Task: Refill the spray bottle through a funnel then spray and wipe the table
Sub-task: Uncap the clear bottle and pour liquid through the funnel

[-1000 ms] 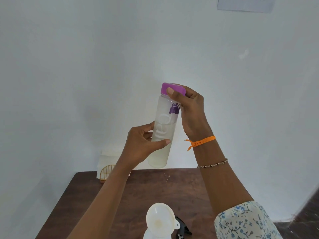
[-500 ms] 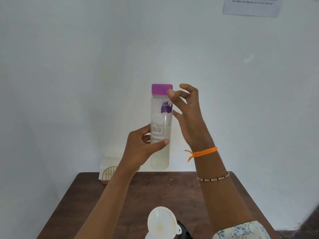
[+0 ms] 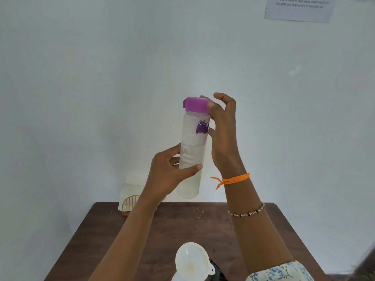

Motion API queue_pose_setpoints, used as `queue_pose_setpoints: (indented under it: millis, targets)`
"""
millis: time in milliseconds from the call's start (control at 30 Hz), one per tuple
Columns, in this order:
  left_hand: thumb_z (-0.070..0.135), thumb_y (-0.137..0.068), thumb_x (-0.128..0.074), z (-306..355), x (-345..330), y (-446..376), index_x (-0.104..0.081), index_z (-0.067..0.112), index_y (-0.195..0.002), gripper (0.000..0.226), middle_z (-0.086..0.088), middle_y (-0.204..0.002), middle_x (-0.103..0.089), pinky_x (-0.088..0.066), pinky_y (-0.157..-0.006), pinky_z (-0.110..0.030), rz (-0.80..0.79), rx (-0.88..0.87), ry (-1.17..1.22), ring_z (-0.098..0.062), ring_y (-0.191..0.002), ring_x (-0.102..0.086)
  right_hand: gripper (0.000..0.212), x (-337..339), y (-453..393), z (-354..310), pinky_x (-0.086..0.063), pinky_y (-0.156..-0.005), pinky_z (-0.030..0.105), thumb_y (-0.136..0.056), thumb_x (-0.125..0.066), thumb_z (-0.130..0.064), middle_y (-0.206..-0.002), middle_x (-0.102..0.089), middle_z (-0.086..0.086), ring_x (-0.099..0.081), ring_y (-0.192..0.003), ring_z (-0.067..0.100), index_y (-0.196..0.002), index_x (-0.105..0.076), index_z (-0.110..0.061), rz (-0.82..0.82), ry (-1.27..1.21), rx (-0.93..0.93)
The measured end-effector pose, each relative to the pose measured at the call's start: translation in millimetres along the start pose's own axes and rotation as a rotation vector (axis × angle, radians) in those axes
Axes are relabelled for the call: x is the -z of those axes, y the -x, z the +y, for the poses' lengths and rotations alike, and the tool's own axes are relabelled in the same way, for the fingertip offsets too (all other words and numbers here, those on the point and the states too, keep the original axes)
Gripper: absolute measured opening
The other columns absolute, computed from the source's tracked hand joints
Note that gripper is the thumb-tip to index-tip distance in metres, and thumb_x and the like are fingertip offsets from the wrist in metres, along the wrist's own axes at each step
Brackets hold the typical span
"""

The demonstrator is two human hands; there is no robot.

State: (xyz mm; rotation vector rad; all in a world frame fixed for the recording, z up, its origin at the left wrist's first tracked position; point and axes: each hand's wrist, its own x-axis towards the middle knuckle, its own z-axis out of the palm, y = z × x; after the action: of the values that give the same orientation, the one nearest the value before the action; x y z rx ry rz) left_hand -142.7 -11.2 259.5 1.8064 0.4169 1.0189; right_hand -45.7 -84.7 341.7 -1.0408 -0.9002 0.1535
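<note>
I hold a frosted water bottle (image 3: 192, 151) upright in the air above the brown table (image 3: 178, 226). My left hand (image 3: 170, 175) grips its lower half. My right hand (image 3: 221, 126) pinches the purple cap (image 3: 195, 104) from the right, thumb on the cap's side and fingers curled over its top. A little pale liquid sits in the bottle's bottom. A white funnel (image 3: 191, 260) stands at the table's near edge in a container that the frame cuts off.
A gold wire napkin holder (image 3: 129, 203) with white tissues stands at the table's back left corner against the wall. A black object (image 3: 218, 272) lies just right of the funnel. A printed sheet (image 3: 299, 8) hangs on the wall, top right.
My right hand let go of the purple cap half a second ago, fingers spread, and now pinches it again. The bottle stays in my left hand, a little more upright.
</note>
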Motion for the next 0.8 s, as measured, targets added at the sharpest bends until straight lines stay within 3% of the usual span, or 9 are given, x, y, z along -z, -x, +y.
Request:
queue_pose_setpoints:
  millis: [67, 167, 333, 433, 533, 600, 700, 800]
  targets:
    - [0.031, -0.064, -0.082, 0.4, -0.7, -0.3, -0.06, 0.033, -0.114, 0.055, 0.009, -0.112, -0.067, -0.055, -0.078, -0.023, 0.013, -0.006, -0.01, -0.006, -0.093, -0.066, 0.045, -4.5, 1.8, -3.1, -0.05, -0.065, 0.012, -0.089, -0.061, -0.027, -0.12, -0.053, -0.003, -0.056, -0.1, 0.006, -0.125, -0.035, -0.02, 0.026, 0.064, 0.05]
    - [0.033, -0.064, -0.082, -0.6, -1.5, -1.5, -0.061, 0.029, -0.118, 0.059, 0.008, -0.113, -0.067, -0.056, -0.081, -0.028, 0.015, -0.007, -0.025, -0.01, -0.095, -0.066, 0.065, -8.1, 3.5, -4.1, -0.051, -0.061, 0.013, -0.075, -0.076, -0.026, -0.109, -0.052, -0.006, -0.055, -0.1, 0.006, -0.122, -0.032, -0.026, 0.081, 0.154, 0.14]
    - [0.033, -0.062, -0.083, -1.6, -1.8, -1.1, -0.059, 0.037, -0.114, 0.057, 0.017, -0.108, -0.066, -0.055, -0.078, -0.022, 0.009, -0.045, -0.036, -0.002, -0.092, -0.065, 0.053, -3.6, 1.9, -6.0, -0.047, -0.064, 0.008, -0.077, -0.048, -0.024, -0.11, -0.063, 0.003, -0.059, -0.086, -0.006, -0.128, -0.036, -0.017, 0.024, -0.015, 0.057]
    - [0.037, -0.063, -0.082, -3.1, -2.7, -1.8, -0.058, 0.037, -0.115, 0.057, 0.016, -0.109, -0.064, -0.054, -0.077, -0.019, 0.018, -0.046, -0.058, -0.004, -0.093, -0.065, 0.063, -7.5, 4.2, -7.6, -0.052, -0.08, 0.022, -0.076, -0.06, -0.032, -0.125, -0.053, 0.002, -0.055, -0.109, 0.01, -0.131, -0.032, -0.02, 0.042, 0.077, 0.1]
    - [0.039, -0.062, -0.081, -4.8, -3.9, -2.8, -0.059, 0.032, -0.117, 0.06, 0.013, -0.11, -0.064, -0.055, -0.079, -0.023, 0.015, -0.048, -0.073, -0.008, -0.095, -0.065, 0.072, -9.3, 5.2, -7.5, -0.054, -0.083, 0.036, -0.072, -0.077, -0.027, -0.109, -0.051, -0.002, -0.054, -0.106, 0.017, -0.127, -0.031, -0.024, 0.136, 0.189, 0.181]
    - [0.045, -0.059, -0.08, -5.0, -4.0, -2.1, -0.058, 0.036, -0.115, 0.061, 0.017, -0.108, -0.064, -0.054, -0.077, -0.019, 0.019, -0.052, -0.068, -0.005, -0.093, -0.065, 0.064, -6.7, 4.7, -7.6, -0.053, -0.081, 0.033, -0.075, -0.071, -0.023, -0.103, -0.056, -0.003, -0.055, -0.105, 0.017, -0.125, -0.031, -0.021, 0.132, 0.184, 0.181]
    - [0.05, -0.056, -0.077, -4.7, -3.4, -1.7, -0.055, 0.044, -0.109, 0.058, 0.025, -0.103, -0.061, -0.052, -0.073, -0.012, 0.029, -0.057, -0.069, 0.004, -0.089, -0.063, 0.055, -2.9, 3.3, -6.7, -0.049, -0.075, 0.015, -0.077, -0.05, -0.024, -0.117, -0.06, 0.009, -0.054, -0.113, 0.022, -0.127, -0.03, -0.016, 0.076, 0.127, 0.164]
    - [0.039, -0.062, -0.081, -5.0, -3.9, -3.2, -0.056, 0.043, -0.109, 0.054, 0.029, -0.1, -0.06, -0.051, -0.069, -0.009, 0.027, -0.07, -0.068, 0.006, -0.087, -0.063, 0.056, -8.1, 5.3, -7.3, -0.052, -0.081, 0.023, -0.08, -0.056, -0.037, -0.124, -0.053, 0.007, -0.053, -0.113, 0.022, -0.127, -0.031, -0.021, 0.068, 0.144, 0.158]
